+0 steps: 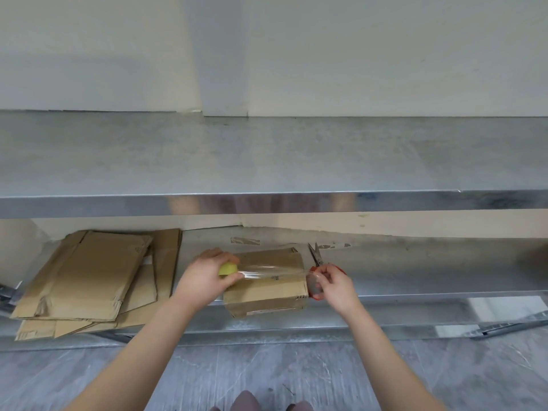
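Observation:
A small brown cardboard box [268,292] stands on the lower metal shelf [415,277]. My left hand [207,277] grips a roll of clear tape with a yellow-green core [227,269] at the box's left side. A strip of clear tape [272,272] stretches from the roll across the top of the box. My right hand [335,287] pinches the free end of that strip at the box's right edge. Scissors with red handles [316,258] lie on the shelf just behind my right hand, blades pointing away from me.
Several flattened cardboard boxes [86,280] are piled at the left of the lower shelf. A wide upper metal shelf [267,161] juts out above it. Grey marbled floor [267,369] lies below, with a metal rail [510,327] at the right.

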`<state>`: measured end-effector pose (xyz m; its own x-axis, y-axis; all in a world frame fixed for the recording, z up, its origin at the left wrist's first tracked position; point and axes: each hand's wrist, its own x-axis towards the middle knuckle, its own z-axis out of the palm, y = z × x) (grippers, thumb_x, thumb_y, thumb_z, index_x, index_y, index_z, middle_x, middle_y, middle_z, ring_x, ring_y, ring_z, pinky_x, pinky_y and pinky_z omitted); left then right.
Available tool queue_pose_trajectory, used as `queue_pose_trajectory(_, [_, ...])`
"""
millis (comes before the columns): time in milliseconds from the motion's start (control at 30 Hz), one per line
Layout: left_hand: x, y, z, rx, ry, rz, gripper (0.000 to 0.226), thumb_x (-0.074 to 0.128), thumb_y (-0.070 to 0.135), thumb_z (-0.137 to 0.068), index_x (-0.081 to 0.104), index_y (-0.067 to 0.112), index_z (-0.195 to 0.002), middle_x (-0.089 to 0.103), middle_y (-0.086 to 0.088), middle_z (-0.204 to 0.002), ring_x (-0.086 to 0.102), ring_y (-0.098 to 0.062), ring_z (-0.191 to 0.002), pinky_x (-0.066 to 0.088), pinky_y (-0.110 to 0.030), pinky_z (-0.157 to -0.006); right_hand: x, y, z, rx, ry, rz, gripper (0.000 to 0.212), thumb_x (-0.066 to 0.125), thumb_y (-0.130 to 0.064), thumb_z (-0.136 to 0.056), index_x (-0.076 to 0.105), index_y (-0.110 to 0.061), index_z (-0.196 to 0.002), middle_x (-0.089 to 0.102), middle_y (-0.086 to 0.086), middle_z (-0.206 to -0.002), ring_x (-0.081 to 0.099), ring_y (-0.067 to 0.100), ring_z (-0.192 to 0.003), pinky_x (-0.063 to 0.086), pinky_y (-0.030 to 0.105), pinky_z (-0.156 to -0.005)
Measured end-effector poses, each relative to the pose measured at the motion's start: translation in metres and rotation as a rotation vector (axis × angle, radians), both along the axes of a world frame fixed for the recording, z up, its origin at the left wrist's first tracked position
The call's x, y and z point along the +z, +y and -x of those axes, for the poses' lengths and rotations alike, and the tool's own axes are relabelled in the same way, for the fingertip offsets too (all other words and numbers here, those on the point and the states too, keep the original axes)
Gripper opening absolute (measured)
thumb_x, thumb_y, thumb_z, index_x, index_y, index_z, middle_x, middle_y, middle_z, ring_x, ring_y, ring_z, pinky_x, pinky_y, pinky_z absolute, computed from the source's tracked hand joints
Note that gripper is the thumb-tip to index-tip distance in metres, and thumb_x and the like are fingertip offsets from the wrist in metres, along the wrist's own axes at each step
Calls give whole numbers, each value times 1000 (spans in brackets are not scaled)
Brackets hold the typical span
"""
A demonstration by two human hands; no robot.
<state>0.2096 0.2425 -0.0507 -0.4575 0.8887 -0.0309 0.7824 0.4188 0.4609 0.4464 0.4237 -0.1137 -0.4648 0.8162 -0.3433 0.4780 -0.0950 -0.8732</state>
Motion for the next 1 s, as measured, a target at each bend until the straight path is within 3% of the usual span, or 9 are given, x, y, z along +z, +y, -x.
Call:
queue_pose_trajectory(133, [-1, 12, -9, -32, 62, -5, 34, 67, 52, -81, 68, 29, -106, 60, 10, -102, 54, -14, -100, 43, -27, -81, -7, 14, -7, 32, -127, -111, 7, 58, -13, -96, 63, -11, -91, 66, 10, -87, 67, 20, -74, 60, 34, -67])
queue_pose_trajectory(333, [-3, 14, -9, 15, 37, -28, 33, 70, 49, -80, 69, 29, -106, 57, 11, -97, 53, -13, -96, 42, -27, -79, -18, 7, 5, -45, -91, -94, 11, 58, -15, -96, 61, -15, -85, 63, 3, -80, 64, 14, -69, 55, 20, -53])
queue_pose_trajectory(467, [-5, 16, -8, 19, 47, -23, 33, 72, 48, -79, 69, 28, -105, 60, 10, -98, 53, -14, -98, 42, -27, -79, -26, 8, 14, -47, -158, -120, 13, 56, -21, -97, 65, -11, -96, 68, 4, -87, 63, 23, -82, 51, 33, -73])
queue_pose_trajectory(633, [-8, 20, -9, 16, 75, -24, 32, 72, 48, -79, 70, 28, -104, 60, 10, -96, 53, -16, -97, 41, -28, -80, -32, 0, 23, -89, -115, -74, 5, 62, -22, -93, 60, -23, -89, 65, -9, -79, 62, 15, -79, 41, 17, -61])
queue_pose_trajectory(733, [-9, 19, -8, 29, 89, -38, 30, 75, 46, -77, 72, 27, -100, 60, 9, -94, 55, -18, -94, 44, -32, -83, -30, -2, 23, -157, -68, -132, 15, 73, -20, -84, 60, -22, -92, 66, -9, -78, 64, 7, -74, 41, 9, -57])
queue_pose_trajectory(833, [-9, 19, -6, 37, 100, -49, 28, 77, 44, -76, 73, 26, -97, 61, 10, -92, 56, -17, -91, 44, -32, -81, -29, -3, 16, -81, -110, -252, 9, 72, -13, -82, 70, -19, -88, 69, -4, -82, 65, 10, -78, 52, 23, -68])
queue_pose_trajectory(933, [-10, 15, -2, 41, 89, -53, 27, 76, 44, -77, 72, 27, -98, 60, 11, -93, 55, -15, -91, 44, -31, -81, -26, -12, 9, 19, -52, -149, 29, 59, -1, -89, 70, -24, -102, 71, -10, -92, 66, 5, -88, 56, 32, -85])
queue_pose_trajectory(1000, [-10, 13, 1, 45, 80, -53, 27, 75, 44, -77, 72, 28, -98, 59, 12, -94, 55, -15, -93, 43, -31, -83, -22, -18, 6, 53, 35, -81, 38, 54, -5, -94, 63, -38, -109, 69, -17, -102, 64, -1, -98, 54, 31, -92])
